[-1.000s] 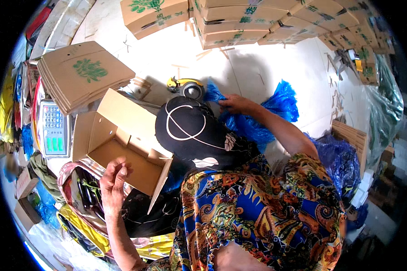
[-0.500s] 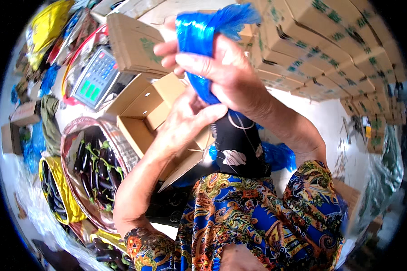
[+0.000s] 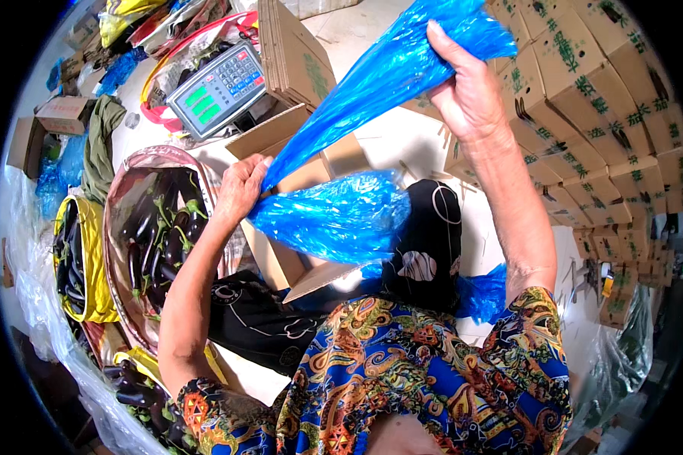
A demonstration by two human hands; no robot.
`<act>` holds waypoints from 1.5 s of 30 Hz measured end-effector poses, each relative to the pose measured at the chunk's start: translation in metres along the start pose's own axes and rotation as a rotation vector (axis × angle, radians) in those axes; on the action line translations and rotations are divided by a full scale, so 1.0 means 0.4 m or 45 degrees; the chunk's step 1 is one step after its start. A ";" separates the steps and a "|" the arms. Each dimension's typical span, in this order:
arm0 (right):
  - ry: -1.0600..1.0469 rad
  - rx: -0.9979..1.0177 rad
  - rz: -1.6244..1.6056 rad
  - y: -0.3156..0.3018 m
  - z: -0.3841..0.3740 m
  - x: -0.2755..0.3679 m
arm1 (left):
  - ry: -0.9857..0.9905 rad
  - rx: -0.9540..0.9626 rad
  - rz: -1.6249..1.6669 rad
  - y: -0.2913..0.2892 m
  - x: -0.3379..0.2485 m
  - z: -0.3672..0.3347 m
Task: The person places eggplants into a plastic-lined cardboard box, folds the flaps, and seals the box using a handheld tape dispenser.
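Observation:
A thin blue plastic bag [image 3: 357,98] is stretched between my two hands above an open cardboard box [image 3: 269,262]. My left hand [image 3: 241,186] is closed round its gathered middle, over the box's left side. From that fist one part of the bag hangs loose to the right, across the box's opening. Up at the right, my right hand [image 3: 470,95] pinches the other part near its spread end, thumb on top. Much of the box's inside is hidden behind the plastic.
Left of the box stands a large round sack of eggplants [image 3: 163,235], with a yellow bag of eggplants [image 3: 83,262] beyond it. A scale's keypad display [image 3: 220,91] sits behind. Stacked cardboard boxes [image 3: 584,114] line the right. Another blue plastic bag [image 3: 482,296] lies by my right leg.
The bundled blue bag is now pulled out long and unfolded. My left hand has moved left and gripped its middle; my right hand has moved right with its end.

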State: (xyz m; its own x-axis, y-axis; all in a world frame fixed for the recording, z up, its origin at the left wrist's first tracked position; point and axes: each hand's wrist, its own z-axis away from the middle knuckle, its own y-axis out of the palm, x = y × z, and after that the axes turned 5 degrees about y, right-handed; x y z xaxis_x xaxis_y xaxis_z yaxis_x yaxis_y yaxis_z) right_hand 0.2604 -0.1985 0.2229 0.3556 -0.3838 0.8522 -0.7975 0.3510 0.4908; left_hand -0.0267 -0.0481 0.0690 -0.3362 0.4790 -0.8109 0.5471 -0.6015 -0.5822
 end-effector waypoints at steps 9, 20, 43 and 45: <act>0.126 0.055 0.136 0.081 0.039 -0.069 | 0.316 -0.153 0.183 -0.076 -0.144 -0.078; 0.318 0.016 0.383 0.015 0.156 -0.102 | 0.111 -0.236 1.516 -0.107 -0.210 -0.044; 0.980 0.592 -0.336 0.028 0.189 -0.241 | 0.168 -0.204 1.528 -0.102 -0.270 -0.010; 0.967 0.565 -0.345 0.078 0.170 -0.241 | 0.171 -0.195 1.565 -0.108 -0.262 -0.001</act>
State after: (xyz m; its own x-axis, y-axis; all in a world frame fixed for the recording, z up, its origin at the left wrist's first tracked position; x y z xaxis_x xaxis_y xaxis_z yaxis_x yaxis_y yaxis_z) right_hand 0.1681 -0.2087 0.1436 0.6572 0.3139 0.6852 -0.6981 -0.0892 0.7104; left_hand -0.0148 -0.0720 0.1791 0.5376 -0.2807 -0.7951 0.5301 -0.6208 0.5776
